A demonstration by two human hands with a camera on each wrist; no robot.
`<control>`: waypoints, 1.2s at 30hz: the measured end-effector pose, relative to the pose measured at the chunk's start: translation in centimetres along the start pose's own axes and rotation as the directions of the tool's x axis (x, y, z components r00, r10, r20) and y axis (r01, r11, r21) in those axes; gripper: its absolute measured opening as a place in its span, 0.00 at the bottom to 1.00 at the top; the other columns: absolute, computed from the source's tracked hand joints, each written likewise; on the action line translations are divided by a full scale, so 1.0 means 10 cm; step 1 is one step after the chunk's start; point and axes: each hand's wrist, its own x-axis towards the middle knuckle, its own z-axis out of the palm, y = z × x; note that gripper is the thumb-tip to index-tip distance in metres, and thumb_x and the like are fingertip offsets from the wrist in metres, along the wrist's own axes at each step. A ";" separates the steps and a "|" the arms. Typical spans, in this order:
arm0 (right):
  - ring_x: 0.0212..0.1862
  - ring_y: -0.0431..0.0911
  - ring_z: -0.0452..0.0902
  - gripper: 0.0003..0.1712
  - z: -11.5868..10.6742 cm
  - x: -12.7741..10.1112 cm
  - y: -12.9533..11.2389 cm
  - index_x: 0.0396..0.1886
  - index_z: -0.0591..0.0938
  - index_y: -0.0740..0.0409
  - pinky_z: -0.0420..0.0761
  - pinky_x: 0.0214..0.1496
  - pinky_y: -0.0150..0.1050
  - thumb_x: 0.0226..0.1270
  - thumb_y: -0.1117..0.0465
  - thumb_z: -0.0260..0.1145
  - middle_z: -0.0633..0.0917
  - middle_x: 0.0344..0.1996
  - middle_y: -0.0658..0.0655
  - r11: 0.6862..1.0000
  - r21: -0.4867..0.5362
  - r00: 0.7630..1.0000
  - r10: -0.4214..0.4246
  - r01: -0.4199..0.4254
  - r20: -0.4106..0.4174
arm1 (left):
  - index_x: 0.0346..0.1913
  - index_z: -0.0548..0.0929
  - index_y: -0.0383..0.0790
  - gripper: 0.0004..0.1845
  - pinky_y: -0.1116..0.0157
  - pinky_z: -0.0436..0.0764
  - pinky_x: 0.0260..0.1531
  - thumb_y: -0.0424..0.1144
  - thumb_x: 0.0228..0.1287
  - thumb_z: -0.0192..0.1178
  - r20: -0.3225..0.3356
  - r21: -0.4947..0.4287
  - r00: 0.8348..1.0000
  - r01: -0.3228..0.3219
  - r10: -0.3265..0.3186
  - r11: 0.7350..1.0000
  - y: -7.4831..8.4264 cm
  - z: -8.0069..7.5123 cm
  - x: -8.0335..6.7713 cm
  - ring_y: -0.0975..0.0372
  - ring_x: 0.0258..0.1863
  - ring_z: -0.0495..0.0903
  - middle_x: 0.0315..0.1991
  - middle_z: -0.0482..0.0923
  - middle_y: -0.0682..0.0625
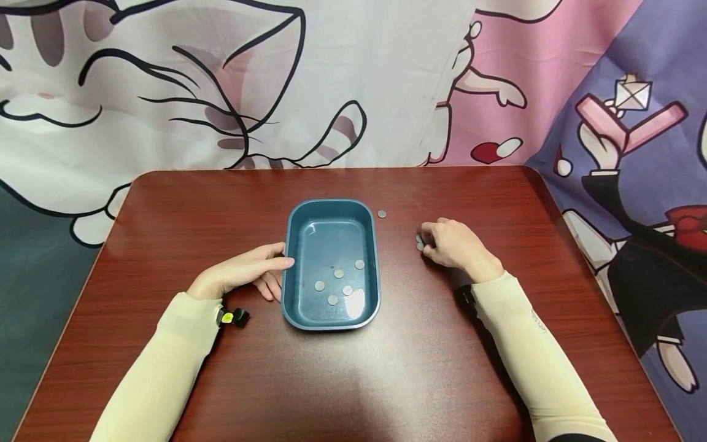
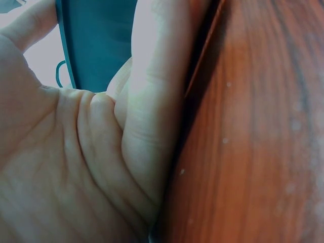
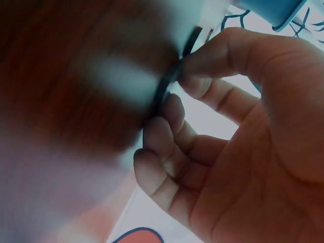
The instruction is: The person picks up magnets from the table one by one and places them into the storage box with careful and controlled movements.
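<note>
A blue tray (image 1: 331, 202) sits mid-table with several coins (image 1: 339, 274) lying in it. My left hand (image 1: 276, 270) lies flat on the table, its straight fingers touching the tray's left wall. The left wrist view shows that hand (image 2: 76, 167) against the tray (image 2: 96, 40). Right of the tray, my right hand (image 1: 429, 240) curls down over a small cluster of coins (image 1: 420, 241). In the blurred right wrist view, that hand's (image 3: 243, 142) thumb and fingertips pinch the dark edge of a coin (image 3: 164, 91). A single coin (image 1: 382, 213) lies beside the tray's far right corner.
The dark red wooden table (image 1: 386, 380) has rounded corners. A cartoon-printed cloth (image 1: 353, 80) hangs behind it and down the right side. A small black clip (image 1: 234, 317) sits at my left wrist. Both forearms wear cream sleeves.
</note>
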 end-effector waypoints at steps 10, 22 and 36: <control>0.36 0.57 0.80 0.06 0.01 -0.12 -0.16 0.30 0.76 0.56 0.82 0.41 0.55 0.54 0.64 0.65 0.78 0.27 0.57 0.999 -0.031 1.000 -0.023 0.022 -0.019 | 0.72 0.64 0.38 0.28 0.54 0.91 0.34 0.52 0.81 0.52 -0.003 0.001 1.000 -0.004 0.004 1.000 0.01 0.00 -0.01 0.49 0.31 0.92 0.36 0.90 0.35; 0.29 0.53 0.77 0.11 -0.07 -0.32 -0.30 0.26 0.79 0.55 0.79 0.32 0.47 0.43 0.73 0.68 0.80 0.31 0.56 0.996 -0.013 0.995 -0.082 0.083 0.050 | 0.72 0.65 0.39 0.28 0.53 0.91 0.34 0.52 0.81 0.52 -0.006 0.012 1.000 0.002 -0.002 1.000 0.02 0.00 -0.01 0.48 0.32 0.92 0.38 0.90 0.36; 0.21 0.49 0.72 0.15 0.03 -0.31 -0.56 0.24 0.75 0.52 0.79 0.27 0.48 0.39 0.67 0.74 0.74 0.24 0.52 0.969 -0.098 0.973 -0.229 0.228 -0.001 | 0.72 0.64 0.38 0.28 0.54 0.91 0.34 0.53 0.81 0.51 0.002 0.007 1.000 0.000 0.000 1.000 0.01 0.01 -0.01 0.48 0.32 0.92 0.37 0.90 0.36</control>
